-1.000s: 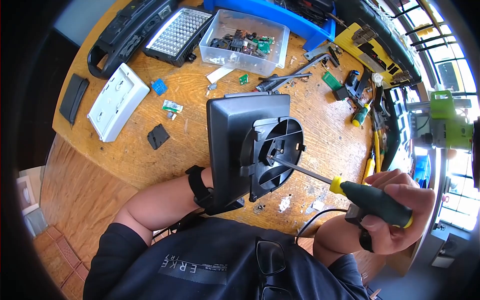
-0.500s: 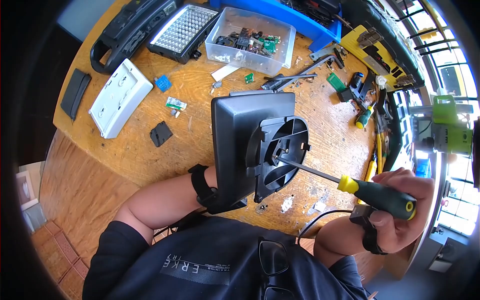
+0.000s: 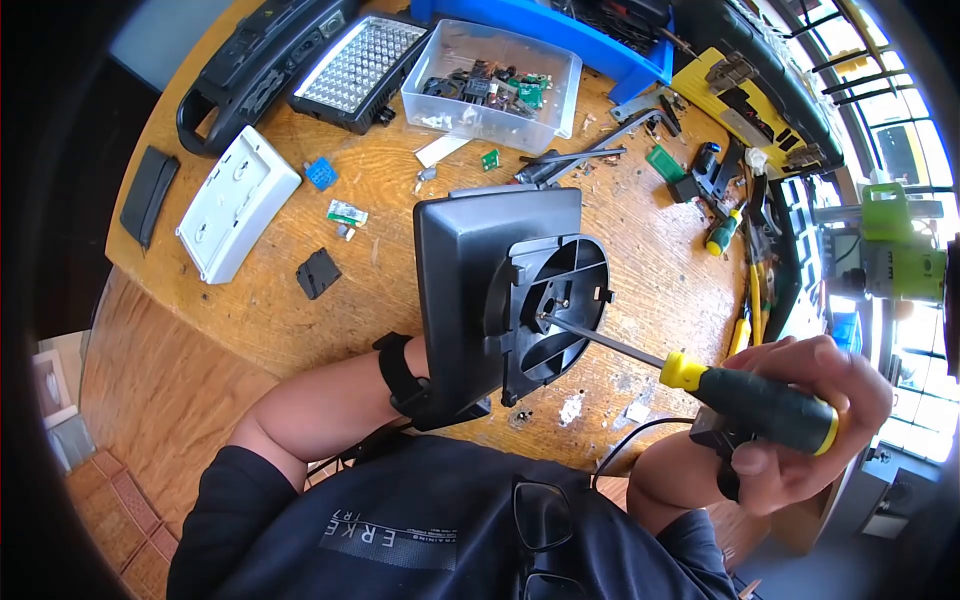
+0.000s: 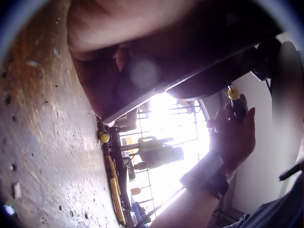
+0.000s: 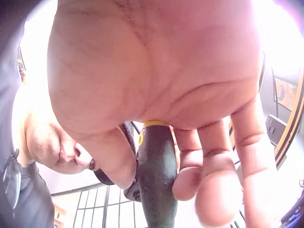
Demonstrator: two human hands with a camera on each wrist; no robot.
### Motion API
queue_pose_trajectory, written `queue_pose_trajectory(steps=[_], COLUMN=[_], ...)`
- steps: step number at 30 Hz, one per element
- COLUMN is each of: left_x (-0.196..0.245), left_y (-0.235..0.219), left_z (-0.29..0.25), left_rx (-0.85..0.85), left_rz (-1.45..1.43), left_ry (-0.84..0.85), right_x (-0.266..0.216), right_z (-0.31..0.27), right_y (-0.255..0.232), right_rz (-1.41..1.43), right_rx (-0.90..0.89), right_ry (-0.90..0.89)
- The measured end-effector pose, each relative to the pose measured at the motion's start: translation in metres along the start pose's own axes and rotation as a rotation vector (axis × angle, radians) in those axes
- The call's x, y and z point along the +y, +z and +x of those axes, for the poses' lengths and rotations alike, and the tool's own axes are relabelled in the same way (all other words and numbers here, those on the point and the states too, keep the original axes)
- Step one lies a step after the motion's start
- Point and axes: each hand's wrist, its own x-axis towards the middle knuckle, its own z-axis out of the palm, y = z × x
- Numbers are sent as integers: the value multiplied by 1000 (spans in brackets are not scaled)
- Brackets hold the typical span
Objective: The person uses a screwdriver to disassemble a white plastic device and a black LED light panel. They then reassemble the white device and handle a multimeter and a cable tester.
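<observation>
A black plastic housing (image 3: 465,290) stands tilted up in the head view, its round ribbed mount (image 3: 545,350) facing right. From behind, my left hand (image 4: 128,26) holds the housing; the head view hides its fingers, and the left wrist view shows them in dark shadow. In my right hand (image 3: 815,390) is a screwdriver (image 3: 765,405) with a dark green and yellow handle. Its shaft runs left into the centre of the mount, the tip at a screw hole. The thumb lies against the handle opposite the fingers, with the outer fingers loosely bent in the right wrist view.
Behind the housing are a clear plastic box (image 3: 420,100) of small parts, an LED lamp panel (image 3: 360,70) and hex keys (image 3: 600,150). A white plastic cover (image 3: 245,190) lies at left. Another screwdriver (image 3: 722,235) and a yellow-black case (image 3: 735,95) sit at right.
My right fingers close round the handle, loosen and shift along it, and now stand more spread. The screwdriver tip stays in the mount; the housing keeps nearly the same pose.
</observation>
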Motion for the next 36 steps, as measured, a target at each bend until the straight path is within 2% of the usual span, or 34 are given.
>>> queue_pose_trajectory(steps=[1,4,9,12,14,16,17,18,20,24,26,27,28,30,31,32,34,36], left_x=[-1,-1,-1,-2,-2,-4,-4,-4,-1,-2,-2,-1,0,1,1,0,0,0], left_y=[-4,7,4,0,3,-3,-5,-4,0,-2,-4,-3,-1,0,1,1,4,5], left_z=[1,-4,-1,0,-1,1,2,1,0,1,2,1,0,-1,0,0,-1,-1], left_rx=[-3,24,35,7,-4,1,6,6,53,63,5,5,4,2,9,18,29,39], left_rz=[40,77,46,47,-5,3,11,11,40,30,37,37,45,55,71,88,79,71], left_ry=[16,54,48,28,36,46,56,55,22,26,32,31,27,23,31,39,47,52], right_x=[0,4,7,4,6,11,10,8,6,7,3,6,7,5,5,7,9,10], right_z=[2,0,-5,3,-3,-7,-8,-7,-5,-8,-13,-6,-6,-7,-6,-7,-10,-10], right_y=[1,-3,0,2,4,-7,1,6,12,7,9,-1,5,24,18,12,3,1], right_rz=[109,56,7,118,114,-9,-79,-79,168,151,-75,-225,-225,33,143,143,82,57], right_rx=[-54,-124,18,-57,7,-115,-39,-38,111,32,112,-71,-70,330,244,244,22,21], right_ry=[-20,-76,-20,-71,-80,-94,-93,-93,39,-41,49,-76,-76,84,83,82,22,-8])
